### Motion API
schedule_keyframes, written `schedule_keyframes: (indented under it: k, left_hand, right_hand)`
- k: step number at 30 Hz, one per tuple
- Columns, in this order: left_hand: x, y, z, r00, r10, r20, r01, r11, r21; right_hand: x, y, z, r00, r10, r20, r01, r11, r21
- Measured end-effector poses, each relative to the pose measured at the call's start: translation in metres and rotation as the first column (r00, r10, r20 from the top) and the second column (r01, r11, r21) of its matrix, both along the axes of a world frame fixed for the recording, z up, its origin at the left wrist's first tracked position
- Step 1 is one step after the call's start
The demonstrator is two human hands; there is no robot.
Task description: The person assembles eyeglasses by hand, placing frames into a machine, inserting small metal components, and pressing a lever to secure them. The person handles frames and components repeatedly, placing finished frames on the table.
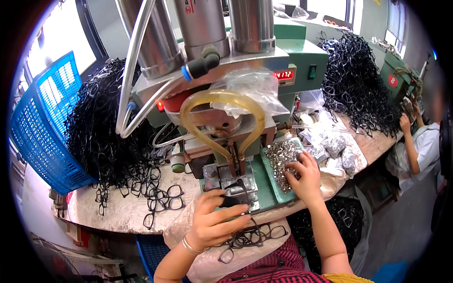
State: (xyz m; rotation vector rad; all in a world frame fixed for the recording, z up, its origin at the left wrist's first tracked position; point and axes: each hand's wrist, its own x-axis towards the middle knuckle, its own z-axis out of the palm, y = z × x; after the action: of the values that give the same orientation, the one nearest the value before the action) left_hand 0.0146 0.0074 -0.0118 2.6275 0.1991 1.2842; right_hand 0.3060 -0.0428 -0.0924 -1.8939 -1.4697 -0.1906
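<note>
My left hand (pixel 207 224) is at the front of a green press machine, its fingers closed around a black eyeglass frame (pixel 230 202). Part of that frame rests at the metal jig (pixel 252 181), beneath a pair of copper-coloured electrode tips (pixel 237 166); the fingers hide the rest. To the right, my right hand (pixel 307 179) reaches into a green tray (pixel 282 196) of small shiny metal pieces (pixel 278 160). Its fingers are bent and apart, touching the pieces, and nothing shows between them. Several dark eyeglass frames (pixel 250 237) lie on the cloth over my lap.
Big heaps of black frames stand left (pixel 106 137) and right (pixel 361 80). A blue basket (pixel 45 127) leans at the left. Bagged metal parts (pixel 335 146) lie beyond the tray. A thick yellowish tube (pixel 222 96) loops above my hands. Another person (pixel 420 146) works at far right.
</note>
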Motion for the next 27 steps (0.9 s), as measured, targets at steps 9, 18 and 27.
schedule_keyframes:
  k: [9,18,27]
  left_hand:
    - [0.003,-0.007,-0.007,0.997,0.073,-0.032,-0.073,0.997,0.006]
    - [-0.118,-0.06,-0.025,0.437,0.823,0.362,-0.55,0.563,-0.617]
    - [-0.155,0.028,-0.032,0.252,0.948,-0.194,-0.965,0.261,0.024]
  right_hand:
    - [-0.016,0.023,0.005,0.927,0.271,0.259,-0.272,0.962,-0.032]
    - [0.008,-0.014,-0.012,0.515,0.134,-0.847,0.176,0.95,0.258]
    - [-0.029,0.038,-0.011,0.515,0.335,-0.789,-0.004,0.922,0.388]
